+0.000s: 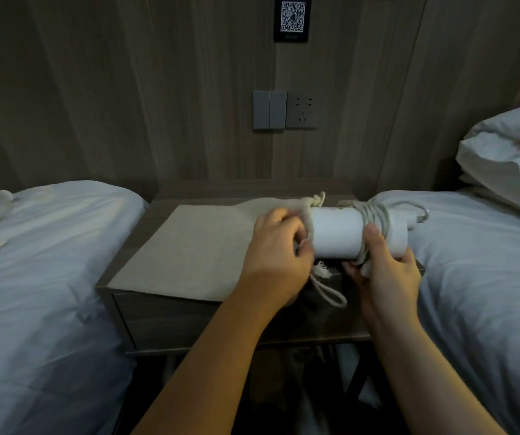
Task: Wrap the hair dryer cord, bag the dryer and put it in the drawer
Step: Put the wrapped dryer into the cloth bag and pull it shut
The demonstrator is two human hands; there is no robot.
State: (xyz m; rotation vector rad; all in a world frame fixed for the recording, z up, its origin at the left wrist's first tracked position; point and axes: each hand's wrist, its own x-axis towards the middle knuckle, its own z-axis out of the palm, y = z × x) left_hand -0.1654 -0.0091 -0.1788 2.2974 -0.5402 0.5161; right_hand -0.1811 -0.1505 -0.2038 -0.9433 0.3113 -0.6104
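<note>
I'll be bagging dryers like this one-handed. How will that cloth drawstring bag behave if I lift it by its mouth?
Likely floppy: the bag lies flat on the nightstand, its mouth bunched in the left hand. It looks thin, so probably light. The mouth would probably sag shut unless held open around the dryer.

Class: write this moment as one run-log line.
stage: bagging | left hand: pinches bag mouth | right hand: grips hair dryer over wrapped cord | drawer: closed
</note>
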